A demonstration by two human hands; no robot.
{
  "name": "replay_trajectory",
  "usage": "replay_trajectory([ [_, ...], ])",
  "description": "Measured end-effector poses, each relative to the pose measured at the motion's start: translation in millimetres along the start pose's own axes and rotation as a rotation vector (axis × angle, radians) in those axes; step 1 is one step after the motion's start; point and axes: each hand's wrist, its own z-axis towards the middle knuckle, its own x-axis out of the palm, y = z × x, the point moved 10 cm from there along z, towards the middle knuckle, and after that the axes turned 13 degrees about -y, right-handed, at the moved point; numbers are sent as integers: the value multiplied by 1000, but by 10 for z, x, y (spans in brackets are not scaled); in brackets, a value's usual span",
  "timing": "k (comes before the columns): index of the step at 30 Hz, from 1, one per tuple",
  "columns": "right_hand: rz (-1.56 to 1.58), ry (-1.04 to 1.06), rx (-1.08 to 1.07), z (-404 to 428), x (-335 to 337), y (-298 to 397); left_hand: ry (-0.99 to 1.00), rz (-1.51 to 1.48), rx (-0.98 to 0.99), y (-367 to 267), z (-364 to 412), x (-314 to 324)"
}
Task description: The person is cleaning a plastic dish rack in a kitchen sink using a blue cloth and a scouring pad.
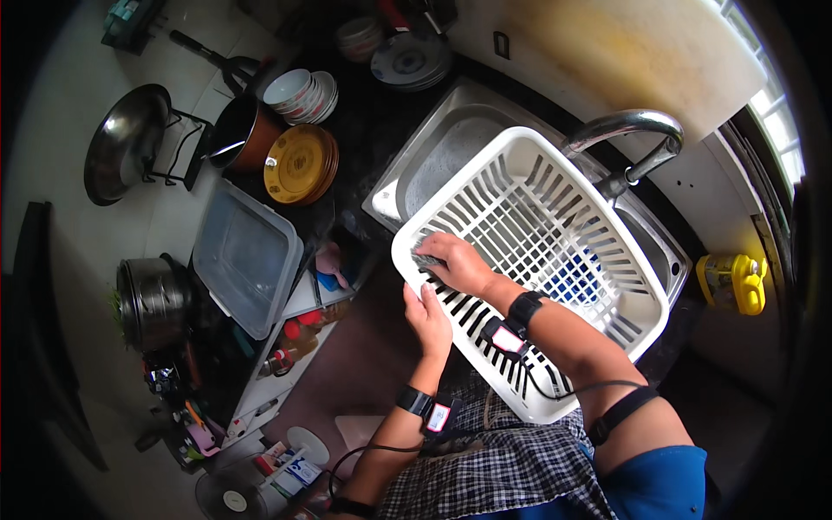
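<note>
A white plastic dish rack (640, 325) lies tilted across the stainless steel sink (448, 123). My left hand (430, 322) grips its rim at the near left side, fingers at the outer edge. Inside the rack's left corner, my right hand (458, 263) holds a grey scouring pad (426, 253) against the wall. Through the slatted base a blue object (578, 276) shows, too covered to name. The chrome faucet (637, 120) arches over the far side of the rack.
Yellow plates (296, 162), stacked bowls (289, 88) and a brown pot (257, 140) stand left of the sink. A clear plastic bin (247, 253) lies nearer. Patterned plates (406, 58) sit behind, and a yellow jug (731, 283) is at right. Cables hang from both my arms.
</note>
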Motion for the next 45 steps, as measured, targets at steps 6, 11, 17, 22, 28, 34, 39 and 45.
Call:
replay_trajectory([
  [6, -245, 165, -36, 38, 63, -120, 14, 22, 106, -134, -71, 19],
  [11, 34, -160, -234, 59, -179, 381, 32, 77, 42, 44, -21, -43],
  [17, -104, 38, -31, -16, -23, -144, 42, 1, 68, -160, -68, 54],
  [22, 52, -98, -117, 84, -106, 267, 63, 31, 63, -169, -12, -11],
  [28, 19, 39, -73, 87, -19, 33, 103, -35, 18, -139, 2, 12],
  [34, 54, 6, -68, 58, -38, 152, 66, -19, 29, -69, 8, -40],
  [39, 150, 27, -195, 139, -43, 580, 75, 36, 37, -66, 36, -93],
  [45, -2, 134, 97, -34, 113, -340, 124, -20, -38, -102, 15, 63],
])
